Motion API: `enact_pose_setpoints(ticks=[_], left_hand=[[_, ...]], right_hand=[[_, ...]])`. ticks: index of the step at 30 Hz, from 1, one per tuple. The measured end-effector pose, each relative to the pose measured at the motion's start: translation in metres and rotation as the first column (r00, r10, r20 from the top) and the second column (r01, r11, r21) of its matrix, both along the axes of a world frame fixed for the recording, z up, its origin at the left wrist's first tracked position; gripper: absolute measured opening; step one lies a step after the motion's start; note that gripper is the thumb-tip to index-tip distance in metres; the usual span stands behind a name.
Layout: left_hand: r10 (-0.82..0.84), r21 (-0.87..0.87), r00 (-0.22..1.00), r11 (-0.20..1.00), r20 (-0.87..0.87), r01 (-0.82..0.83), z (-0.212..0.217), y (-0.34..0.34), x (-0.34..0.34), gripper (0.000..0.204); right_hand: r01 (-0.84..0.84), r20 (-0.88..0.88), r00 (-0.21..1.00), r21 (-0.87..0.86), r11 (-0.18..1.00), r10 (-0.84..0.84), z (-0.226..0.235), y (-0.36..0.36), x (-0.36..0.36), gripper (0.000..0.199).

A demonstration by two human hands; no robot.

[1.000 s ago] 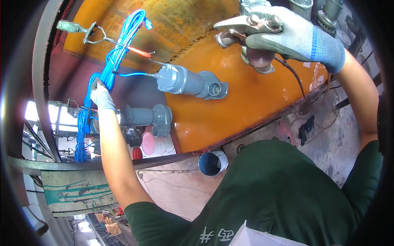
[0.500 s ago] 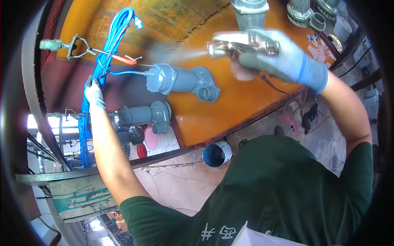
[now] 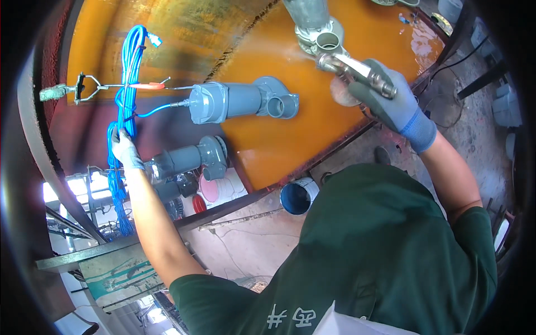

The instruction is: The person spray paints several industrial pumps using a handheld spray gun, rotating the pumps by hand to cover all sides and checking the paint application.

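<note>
The left hand (image 3: 126,149) is curled round one blue cable bundle (image 3: 129,70), the right hand (image 3: 391,100) round one spray gun (image 3: 357,71). Between them sits one blue-gray pump (image 3: 243,102) joined to the cable; a second pump (image 3: 178,161) is nearer the left hand. One blue-lined bucket (image 3: 311,191) has unclear contents.

Clasps a blue cable bundle (image 3: 130,67) in the left hand (image 3: 126,148), with a grey pump (image 3: 240,100) right of its fingers (image 3: 116,137). Grips a spray gun (image 3: 357,68) in the right hand (image 3: 393,103), apparently sending faint mist (image 3: 268,51) left of the fingertips.
</note>
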State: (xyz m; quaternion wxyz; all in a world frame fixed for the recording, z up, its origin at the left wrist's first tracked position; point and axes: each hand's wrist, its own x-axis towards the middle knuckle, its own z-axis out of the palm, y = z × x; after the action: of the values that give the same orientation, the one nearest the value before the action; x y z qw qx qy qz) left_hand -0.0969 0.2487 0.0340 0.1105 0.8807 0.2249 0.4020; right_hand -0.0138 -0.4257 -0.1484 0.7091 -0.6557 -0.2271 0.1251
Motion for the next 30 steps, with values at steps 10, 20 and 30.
enact_pose_setpoints(ticks=[10, 20, 30], left_hand=[[0.039, 0.179, 0.997, 0.983, -0.067, -0.026, -0.007, -0.015, -0.027, 0.05], [0.041, 0.303, 0.997, 0.953, -0.069, -0.018, -0.005, -0.038, -0.027, 0.056], [0.096, 0.355, 0.99, 0.933, -0.105, -0.053, 0.006, 0.008, -0.004, 0.059]], right_hand=[[-0.095, 0.025, 0.995, -0.082, 0.992, 0.098, -0.019, -0.009, -0.015, 0.019], [-0.156, 0.024, 0.987, -0.157, 0.975, 0.162, -0.033, 0.009, -0.011, 0.014], [-0.212, 0.093, 0.966, -0.252, 0.944, 0.242, -0.039, 0.029, 0.009, 0.019]])
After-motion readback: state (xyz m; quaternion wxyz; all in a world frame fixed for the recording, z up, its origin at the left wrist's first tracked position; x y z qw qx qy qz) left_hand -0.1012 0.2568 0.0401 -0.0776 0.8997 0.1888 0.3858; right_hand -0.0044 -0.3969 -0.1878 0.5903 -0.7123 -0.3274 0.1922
